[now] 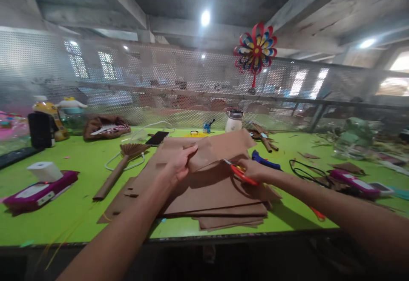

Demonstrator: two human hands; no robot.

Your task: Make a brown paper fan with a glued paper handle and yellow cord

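Observation:
My left hand (180,164) grips a sheet of brown kraft paper (223,147), thumb on top, holding it raised and tilted. In my right hand (251,171) is a pair of scissors (245,176) with red handles, its blades meeting the lower edge of that sheet. How far the blades are apart is too small to tell. Beneath both hands lies a stack of larger brown paper sheets (204,196). A blue-handled tool (265,162) rests just beyond my right hand, partly hidden.
Left on the green table (79,230) lie a pleated paper fan shape with a rolled stick (110,179), a purple power strip (41,191) and a phone (157,138). A white jug (234,122) stands at the back before a mesh screen. Black cable (306,174) lies right.

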